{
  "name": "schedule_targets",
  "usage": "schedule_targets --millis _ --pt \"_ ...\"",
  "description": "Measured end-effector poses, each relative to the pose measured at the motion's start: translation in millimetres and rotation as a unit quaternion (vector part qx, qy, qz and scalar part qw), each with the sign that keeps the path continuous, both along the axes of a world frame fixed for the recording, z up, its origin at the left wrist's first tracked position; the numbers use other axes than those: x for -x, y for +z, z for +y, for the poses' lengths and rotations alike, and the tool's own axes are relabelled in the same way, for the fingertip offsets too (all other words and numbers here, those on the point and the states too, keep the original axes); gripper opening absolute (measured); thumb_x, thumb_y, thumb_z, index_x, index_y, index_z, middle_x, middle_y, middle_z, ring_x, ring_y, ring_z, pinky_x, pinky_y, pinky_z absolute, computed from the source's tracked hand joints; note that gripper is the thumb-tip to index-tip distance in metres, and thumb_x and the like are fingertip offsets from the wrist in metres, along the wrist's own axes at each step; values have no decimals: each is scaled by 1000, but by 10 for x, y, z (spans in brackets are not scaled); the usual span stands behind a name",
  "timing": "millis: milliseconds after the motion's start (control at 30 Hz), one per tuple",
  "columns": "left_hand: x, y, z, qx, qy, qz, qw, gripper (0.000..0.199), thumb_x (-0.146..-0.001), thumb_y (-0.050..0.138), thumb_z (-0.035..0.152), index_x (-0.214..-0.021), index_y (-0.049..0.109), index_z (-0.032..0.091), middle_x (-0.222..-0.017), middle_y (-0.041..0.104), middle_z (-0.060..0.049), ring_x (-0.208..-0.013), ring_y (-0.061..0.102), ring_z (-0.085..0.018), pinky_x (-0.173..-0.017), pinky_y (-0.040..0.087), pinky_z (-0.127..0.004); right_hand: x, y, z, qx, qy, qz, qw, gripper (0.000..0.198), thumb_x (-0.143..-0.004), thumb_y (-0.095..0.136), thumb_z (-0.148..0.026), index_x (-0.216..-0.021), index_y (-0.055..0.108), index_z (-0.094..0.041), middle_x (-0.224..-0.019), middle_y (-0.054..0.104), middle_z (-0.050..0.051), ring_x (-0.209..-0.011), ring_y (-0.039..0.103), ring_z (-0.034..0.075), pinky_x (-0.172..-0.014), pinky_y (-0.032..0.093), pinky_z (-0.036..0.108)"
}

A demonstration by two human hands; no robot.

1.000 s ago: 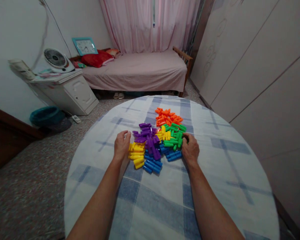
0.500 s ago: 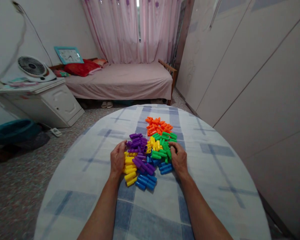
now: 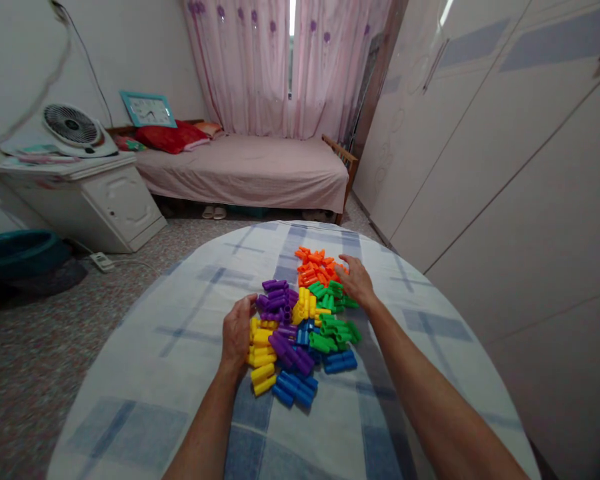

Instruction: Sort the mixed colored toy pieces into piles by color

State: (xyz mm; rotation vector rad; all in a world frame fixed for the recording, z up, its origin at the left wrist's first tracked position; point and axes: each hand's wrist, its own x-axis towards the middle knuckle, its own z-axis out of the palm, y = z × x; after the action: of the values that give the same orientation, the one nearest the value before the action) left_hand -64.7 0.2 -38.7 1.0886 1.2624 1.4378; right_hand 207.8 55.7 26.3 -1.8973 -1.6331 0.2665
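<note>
In the head view a heap of bullet-shaped plastic building pieces lies on the table, grouped by colour. My left hand [image 3: 237, 332] rests at the heap's left edge, fingers loosely bent and apart, beside the yellow pieces [image 3: 263, 356] and purple pieces [image 3: 278, 300]. My right hand [image 3: 358, 283] reaches to the far right side with thumb and fingers spread, at the edge of the orange pieces [image 3: 314, 272] and just above some green pieces [image 3: 336, 330]. Neither hand visibly holds a piece. Blue pieces [image 3: 296, 388] lie nearest me, and more yellow ones sit mid-heap.
A checked cloth covers the round table [image 3: 180, 373]. Beyond it stands a bed [image 3: 260, 163] with a red pillow and a clock. A cabinet [image 3: 115, 207] bearing a fan [image 3: 73, 125] is at left, above a teal basin [image 3: 23, 248]. Wardrobe doors [image 3: 480, 167] line the right.
My right hand has moved away from the green and blue pieces, farther out to the orange ones, and its fingers have spread. My left hand stays by the heap. The view has tilted slightly up.
</note>
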Motion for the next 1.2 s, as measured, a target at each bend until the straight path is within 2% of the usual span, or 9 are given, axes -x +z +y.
schedule_targets --millis 67,133,333,500,733,833,1000,1100,1200 --pt "6 -1 1 -4 1 4 1000 49 -85 44 55 -104 63 14 -108 66 -10 -102 62 -23 -92 47 -36 -88 -67 223 94 -12 -53 994 49 -88 41 -39 -132 46 -19 -138 46 11 -124 44 26 -101 36 43" --pt "12 -5 4 -2 2 10 1000 48 -85 44 54 -104 62 14 -109 66 -10 -102 62 -23 -92 47 -37 -125 -131 392 145 -9 -67 987 52 -89 39 -46 -135 43 -21 -142 41 11 -127 41 28 -101 35 46" --pt "16 -30 13 13 16 26 999 46 -86 44 52 -105 63 15 -108 66 -10 -102 62 -22 -93 46 -36 -28 -194 649 193 25 -65 979 53 -88 35 -55 -127 52 -23 -131 53 14 -118 49 30 -95 37 49" --pt "11 -18 5 16 18 38 999 47 -86 43 53 -104 63 14 -107 67 -10 -101 62 -22 -92 47 -36 59 -158 586 174 67 -78 979 46 -83 47 -52 -117 58 -23 -121 59 12 -108 55 27 -90 40 40" --pt "29 -22 6 11 9 66 998 48 -86 43 54 -104 64 15 -105 68 -10 -99 62 -22 -89 48 -36 90 14 302 114 212 -31 970 20 -82 53 -28 -93 64 -17 -91 67 3 -81 58 15 -74 42 25" --pt "27 -11 9 15 8 66 998 47 -85 43 55 -103 65 16 -105 68 -9 -100 62 -22 -88 48 -35 196 150 86 82 274 8 958 16 -78 55 -23 -89 65 -15 -90 66 3 -80 59 14 -71 43 24" --pt "17 21 6 16 6 67 998 47 -85 44 55 -102 65 16 -104 68 -9 -100 62 -23 -88 48 -35 376 313 -104 86 384 63 917 21 -83 53 -30 -96 66 -18 -93 68 2 -82 61 14 -74 45 24" --pt "13 23 3 17 5 61 998 47 -85 44 55 -102 65 16 -105 68 -10 -100 62 -23 -88 48 -36 371 273 143 10 283 11 959 28 -86 50 -32 -106 64 -19 -109 65 5 -99 58 17 -88 42 30" --pt "10 8 3 17 4 50 999 48 -85 45 54 -102 65 14 -105 67 -11 -101 61 -23 -88 48 -36 331 153 575 38 125 -71 989 45 -84 52 -47 -122 55 -23 -130 52 10 -118 48 26 -96 38 44"
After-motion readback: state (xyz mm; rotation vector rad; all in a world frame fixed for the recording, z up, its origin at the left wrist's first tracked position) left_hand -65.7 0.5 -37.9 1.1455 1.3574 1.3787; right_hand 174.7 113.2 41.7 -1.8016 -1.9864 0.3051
